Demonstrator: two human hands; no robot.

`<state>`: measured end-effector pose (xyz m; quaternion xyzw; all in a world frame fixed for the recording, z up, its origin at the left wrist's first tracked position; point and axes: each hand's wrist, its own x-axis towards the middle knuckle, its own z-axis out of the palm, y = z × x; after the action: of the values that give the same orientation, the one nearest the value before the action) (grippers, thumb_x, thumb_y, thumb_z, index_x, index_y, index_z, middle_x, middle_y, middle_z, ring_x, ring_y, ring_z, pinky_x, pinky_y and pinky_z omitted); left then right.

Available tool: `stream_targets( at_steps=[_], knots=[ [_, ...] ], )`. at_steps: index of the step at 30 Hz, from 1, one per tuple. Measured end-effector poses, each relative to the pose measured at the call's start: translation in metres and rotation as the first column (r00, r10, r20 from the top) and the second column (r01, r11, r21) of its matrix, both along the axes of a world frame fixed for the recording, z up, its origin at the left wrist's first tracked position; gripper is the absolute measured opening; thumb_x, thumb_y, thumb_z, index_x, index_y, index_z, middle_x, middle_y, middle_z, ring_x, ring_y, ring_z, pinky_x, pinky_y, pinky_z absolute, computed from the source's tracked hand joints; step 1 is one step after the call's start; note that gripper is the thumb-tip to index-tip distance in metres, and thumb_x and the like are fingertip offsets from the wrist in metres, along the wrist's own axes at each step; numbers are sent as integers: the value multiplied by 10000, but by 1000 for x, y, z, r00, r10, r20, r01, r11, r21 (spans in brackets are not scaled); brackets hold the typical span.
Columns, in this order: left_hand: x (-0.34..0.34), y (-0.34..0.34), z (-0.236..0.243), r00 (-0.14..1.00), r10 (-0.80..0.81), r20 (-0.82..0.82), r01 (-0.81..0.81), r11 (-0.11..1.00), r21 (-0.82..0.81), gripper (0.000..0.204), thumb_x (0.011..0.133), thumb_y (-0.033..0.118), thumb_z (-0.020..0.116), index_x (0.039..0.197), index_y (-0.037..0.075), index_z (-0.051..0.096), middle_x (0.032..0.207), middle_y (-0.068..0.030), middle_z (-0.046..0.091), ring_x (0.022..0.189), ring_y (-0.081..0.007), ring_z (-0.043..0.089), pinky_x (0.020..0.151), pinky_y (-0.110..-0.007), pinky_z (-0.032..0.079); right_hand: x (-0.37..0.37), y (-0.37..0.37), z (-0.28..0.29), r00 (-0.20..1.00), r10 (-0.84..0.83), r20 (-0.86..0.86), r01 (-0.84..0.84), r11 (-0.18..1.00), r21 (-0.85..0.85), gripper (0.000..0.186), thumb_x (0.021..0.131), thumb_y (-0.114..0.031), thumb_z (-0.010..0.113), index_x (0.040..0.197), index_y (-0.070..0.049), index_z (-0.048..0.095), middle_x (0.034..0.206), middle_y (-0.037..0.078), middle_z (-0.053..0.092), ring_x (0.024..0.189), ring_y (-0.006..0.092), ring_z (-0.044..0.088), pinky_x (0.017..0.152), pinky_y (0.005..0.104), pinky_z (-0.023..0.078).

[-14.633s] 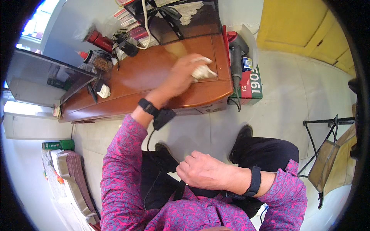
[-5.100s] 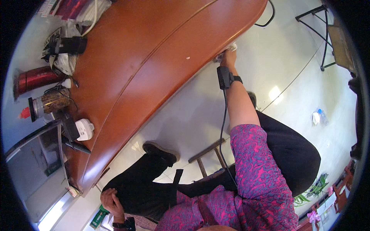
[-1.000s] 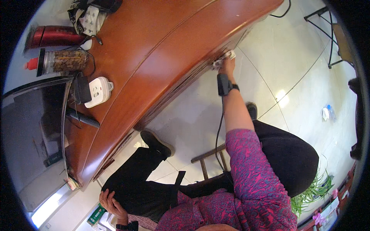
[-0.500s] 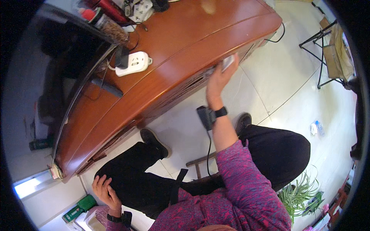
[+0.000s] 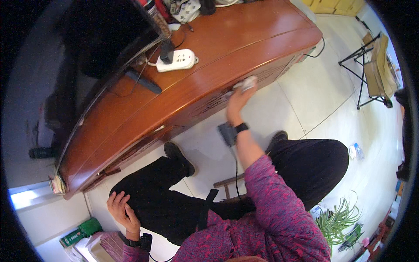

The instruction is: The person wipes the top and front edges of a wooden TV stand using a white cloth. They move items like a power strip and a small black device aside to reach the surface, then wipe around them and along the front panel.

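Note:
My right hand (image 5: 239,100) is closed on a crumpled white cloth (image 5: 249,83), blurred by motion, against the carved front face of a reddish-brown wooden cabinet (image 5: 244,41). Whether it is fabric or paper I cannot make out. A black strap with a dark box-like device (image 5: 228,133) and a cable is on that wrist. My left hand (image 5: 123,211) lies on my left knee in black trousers, fingers extended and holding nothing. Another dark strapped device (image 5: 145,241) is on the left wrist.
On the cabinet top stand a large dark screen (image 5: 87,52), a white power strip (image 5: 176,60) with a black plug, and a dark elongated object (image 5: 143,81). A folding chair (image 5: 375,70) is at the far right. A spider plant (image 5: 338,222) and green boxes (image 5: 80,232) are near the lower edges.
My right hand with the white cloth has moved left and slightly down along the cabinet front. The view has shifted a little; my left hand stays on the knee.

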<state>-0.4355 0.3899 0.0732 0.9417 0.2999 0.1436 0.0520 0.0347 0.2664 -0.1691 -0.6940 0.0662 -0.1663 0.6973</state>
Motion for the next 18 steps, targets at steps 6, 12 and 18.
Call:
stream_targets(
  at_steps=[6, 12, 18],
  knots=[
    [-11, 3, -3, 1000, 1, 19, -1, 1000, -6, 330, 1016, 217, 455, 1025, 20, 720, 1217, -130, 676, 1311, -348, 488, 1128, -487, 324, 28, -20, -44, 949, 154, -276, -85, 966, 244, 673, 909, 82, 495, 1547, -5, 296, 1494, 196, 379, 1378, 340, 405, 1184, 415, 302],
    [-7, 4, 0, 1000, -21, -1, 21, 1000, -7, 337, 1024, 229, 453, 1027, 24, 720, 1220, -131, 673, 1312, -345, 488, 1136, -497, 318, -81, 31, -68, 968, 215, -129, -220, 975, -24, 627, 932, 63, 519, 1531, -42, 364, 1440, 212, 429, 1341, 349, 440, 1135, 402, 363],
    [-9, 1, -1, 1000, 10, -15, -10, 1000, -12, 357, 1036, 247, 445, 1028, 17, 718, 1232, -138, 662, 1316, -346, 483, 1146, -499, 308, 18, -38, -49, 935, 225, -273, -106, 915, 390, 505, 947, 30, 561, 1438, -20, 450, 1226, 202, 571, 1176, 325, 550, 1063, 442, 414]
  ],
)
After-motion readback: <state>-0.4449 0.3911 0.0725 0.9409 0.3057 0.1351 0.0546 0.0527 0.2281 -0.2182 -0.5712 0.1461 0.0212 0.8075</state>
